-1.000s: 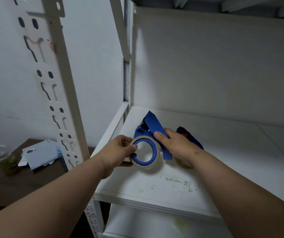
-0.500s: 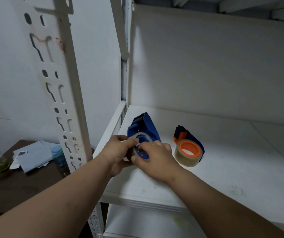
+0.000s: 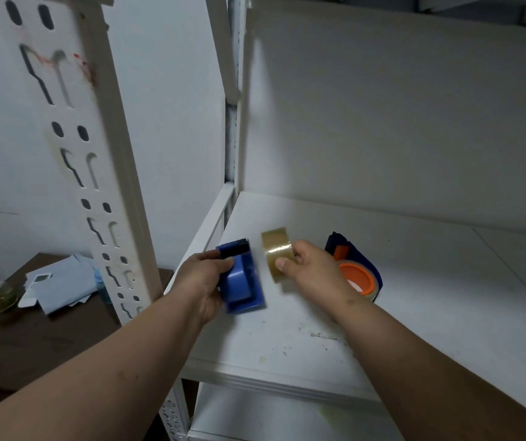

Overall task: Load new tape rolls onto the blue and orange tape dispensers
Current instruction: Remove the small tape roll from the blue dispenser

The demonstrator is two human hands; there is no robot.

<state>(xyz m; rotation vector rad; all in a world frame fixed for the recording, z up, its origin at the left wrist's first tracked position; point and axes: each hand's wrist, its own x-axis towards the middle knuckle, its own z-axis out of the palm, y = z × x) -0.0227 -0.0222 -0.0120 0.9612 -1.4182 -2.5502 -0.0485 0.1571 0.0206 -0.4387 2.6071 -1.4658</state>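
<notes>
Left hand (image 3: 205,283) clamped round blue plastic tape dispenser (image 3: 240,279), black blade end pointing away. Right hand (image 3: 314,270) pinching tan tape roll (image 3: 277,252) edge-on, hiding part of orange-cored dispenser (image 3: 357,272).

Two bare forearms enter from the bottom edge, no sleeves, cuffs or gloves on either. The left hand (image 3: 206,283) and the right hand (image 3: 314,271) carry no rings, and both wrists are free of watches or bands. A short, plain, unpainted nail shows on the right thumb. A few small dark marks dot the forearms. Nothing else of the person is in frame.
</notes>
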